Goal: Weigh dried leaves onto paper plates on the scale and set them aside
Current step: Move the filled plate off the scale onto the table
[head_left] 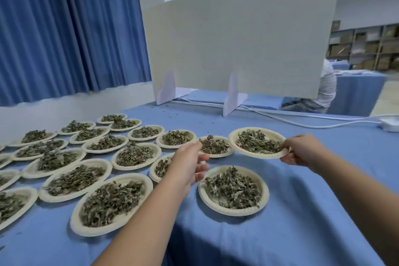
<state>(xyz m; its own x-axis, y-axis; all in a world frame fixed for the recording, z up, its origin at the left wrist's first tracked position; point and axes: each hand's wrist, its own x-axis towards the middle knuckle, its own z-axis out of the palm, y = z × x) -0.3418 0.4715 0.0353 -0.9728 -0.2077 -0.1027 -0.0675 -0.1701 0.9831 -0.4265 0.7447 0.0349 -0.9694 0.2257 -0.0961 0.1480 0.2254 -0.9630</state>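
Forearms enter from the near edge, the left one passing over the near rows, the right one over bare cloth. My right hand carries the held plate: thumb on top of its right rim, fingers curled beneath, clamped on that rim. This plate sits far and right of centre, roughly level, with its dried leaves heaped in the middle. Its left rim meets or overlaps the rim of the neighbouring plate; I cannot tell which, nor whether the base already rests on the bench.

The plate is round, so no long axis governs the release. The governing relation is that the grip is on the right rim and the filled rows lie to the left.

My left hand hovers just left of the held plate, fingers apart and loosely bent, holding nothing. It is the nearer hand to the plate's free left rim and could steady it.

Judgement: the set-aside step is in hand, and the next move calls for a flat lowering that extends the far row rightward.

Open room lies right of and beyond the held plate, bounded by the white cable and the power block. One filled near plate lies on the near side, close below. The standing board closes the far side. No scale is in view.
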